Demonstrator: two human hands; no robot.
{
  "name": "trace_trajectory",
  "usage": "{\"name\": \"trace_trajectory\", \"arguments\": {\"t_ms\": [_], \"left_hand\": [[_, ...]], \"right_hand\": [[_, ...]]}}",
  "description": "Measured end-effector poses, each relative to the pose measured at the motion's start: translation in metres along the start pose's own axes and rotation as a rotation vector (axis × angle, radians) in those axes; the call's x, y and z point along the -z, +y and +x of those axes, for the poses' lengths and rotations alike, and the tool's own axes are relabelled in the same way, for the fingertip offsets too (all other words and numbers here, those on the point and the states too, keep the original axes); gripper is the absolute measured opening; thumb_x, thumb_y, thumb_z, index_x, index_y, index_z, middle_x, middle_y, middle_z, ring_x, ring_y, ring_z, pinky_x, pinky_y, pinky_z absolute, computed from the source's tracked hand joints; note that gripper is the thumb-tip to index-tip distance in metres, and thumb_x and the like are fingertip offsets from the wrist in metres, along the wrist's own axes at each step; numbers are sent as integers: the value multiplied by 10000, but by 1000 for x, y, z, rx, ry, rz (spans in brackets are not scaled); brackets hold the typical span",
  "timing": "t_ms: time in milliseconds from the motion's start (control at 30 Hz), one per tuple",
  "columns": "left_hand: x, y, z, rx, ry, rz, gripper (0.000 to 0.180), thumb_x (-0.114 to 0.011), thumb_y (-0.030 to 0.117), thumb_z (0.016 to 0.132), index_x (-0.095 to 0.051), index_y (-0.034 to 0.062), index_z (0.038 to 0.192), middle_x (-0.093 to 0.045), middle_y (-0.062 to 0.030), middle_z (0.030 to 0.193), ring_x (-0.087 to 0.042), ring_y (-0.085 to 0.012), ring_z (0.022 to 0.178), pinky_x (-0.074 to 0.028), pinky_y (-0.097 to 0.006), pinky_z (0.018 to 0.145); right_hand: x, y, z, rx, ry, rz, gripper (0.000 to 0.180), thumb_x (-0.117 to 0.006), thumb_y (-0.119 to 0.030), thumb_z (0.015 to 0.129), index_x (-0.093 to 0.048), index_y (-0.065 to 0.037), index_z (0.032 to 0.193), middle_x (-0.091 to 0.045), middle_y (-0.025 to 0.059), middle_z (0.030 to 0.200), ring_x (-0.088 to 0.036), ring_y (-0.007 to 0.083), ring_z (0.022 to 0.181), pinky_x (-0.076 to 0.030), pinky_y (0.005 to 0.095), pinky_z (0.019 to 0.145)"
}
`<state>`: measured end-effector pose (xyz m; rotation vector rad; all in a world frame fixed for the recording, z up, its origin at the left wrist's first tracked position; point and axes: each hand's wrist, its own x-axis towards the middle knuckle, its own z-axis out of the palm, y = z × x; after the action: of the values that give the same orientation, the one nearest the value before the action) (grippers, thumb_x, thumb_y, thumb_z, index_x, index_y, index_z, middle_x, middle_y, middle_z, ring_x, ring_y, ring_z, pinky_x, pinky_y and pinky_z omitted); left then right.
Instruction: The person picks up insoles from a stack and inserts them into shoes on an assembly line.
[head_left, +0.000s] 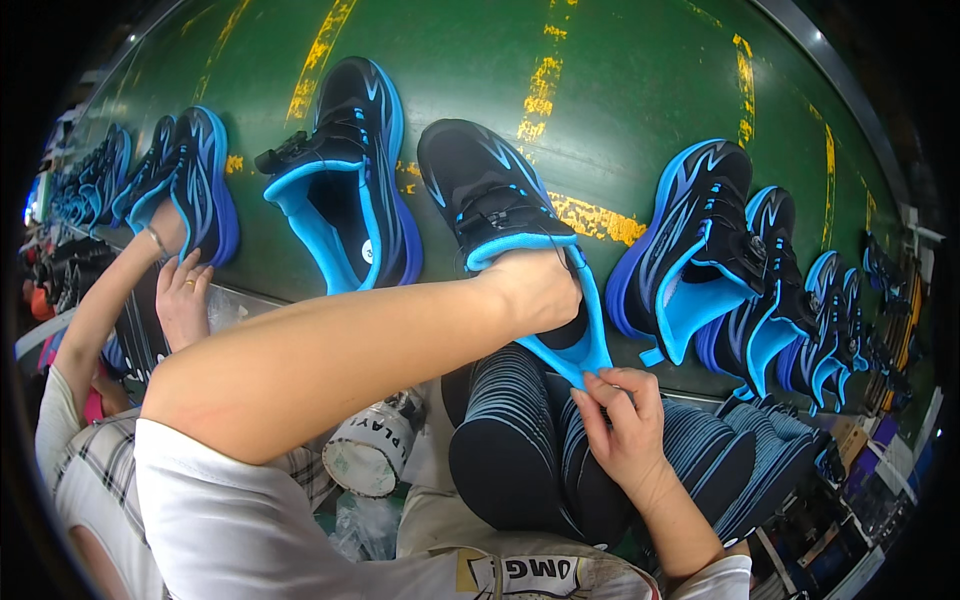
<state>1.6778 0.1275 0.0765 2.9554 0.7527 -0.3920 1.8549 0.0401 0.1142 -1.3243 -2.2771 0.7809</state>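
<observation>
Green conveyor belt point(620, 110) with worn yellow marks fills the upper part of the view, and black-and-blue sneakers lie along it in a row from nine o'clock round to three o'clock.

At the centre lies the shoe in hand point(490, 190), black with bright blue lining, its toe pointing toward twelve o'clock and its opening toward six. The left hand point(535, 290) reaches across from seven o'clock and goes down into the opening; its fingers are hidden inside, so I cannot tell whether they are spread or closed. The right hand point(620, 420), at five o'clock from the shoe, pinches the blue heel tab point(580, 365) between thumb and fingertips, just below the belt's near edge.

Beneath both hands, at six o'clock, a stack of striped insoles point(520, 440), dark with blue lines, rests near the person's lap. At seven o'clock from it sits a roll of tape point(370, 450), seen side-on.

Just at ten o'clock from the held shoe lies a neighbouring shoe point(345, 170), apart from it. At three o'clock another sneaker point(690, 240) lies on its side, with more overlapping behind it.

At nine o'clock a co-worker's hand point(183, 300) rests at the belt's edge, the other arm reaching into a far sneaker point(195, 180).
</observation>
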Motion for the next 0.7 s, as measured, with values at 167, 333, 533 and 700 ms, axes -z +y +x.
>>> {"name": "trace_trajectory", "arguments": {"t_ms": [167, 333, 533, 700], "left_hand": [[-5, -2, 2, -45, 17, -26, 131, -540, 183, 661, -635, 94, 647, -602, -35, 625, -591, -207, 629, -445, -370, 548], [1, 3, 0, 20, 50, -68, 138, -543, 199, 649, -635, 105, 607, -585, -25, 589, -585, -206, 618, -444, -377, 561], [5, 15, -1, 1, 198, 9, 148, -543, 193, 654, -636, 85, 614, -613, -41, 626, -609, -216, 666, -458, -385, 577], [90, 41, -12, 0, -43, -586, 135, -555, 140, 698, -648, 53, 744, -633, -124, 717, -625, -261, 662, -487, -343, 567]], "right_hand": [[-2, -3, 1, -52, -2, 50, 233, -689, -34, 676, -579, -5, 879, -491, 101, 881, -542, 248, 746, -458, 336, 617], [1, -5, -3, -67, -17, 98, 241, -679, -24, 688, -586, -11, 910, -485, 120, 906, -553, 277, 754, -487, 344, 697], [7, -5, -17, 29, -42, 62, 227, -678, -39, 688, -594, -22, 899, -496, 112, 873, -566, 299, 803, -497, 359, 730], [16, -1, -38, 40, -148, 27, 189, -656, -52, 699, -593, -29, 875, -496, 116, 880, -556, 298, 802, -482, 356, 671]]}}
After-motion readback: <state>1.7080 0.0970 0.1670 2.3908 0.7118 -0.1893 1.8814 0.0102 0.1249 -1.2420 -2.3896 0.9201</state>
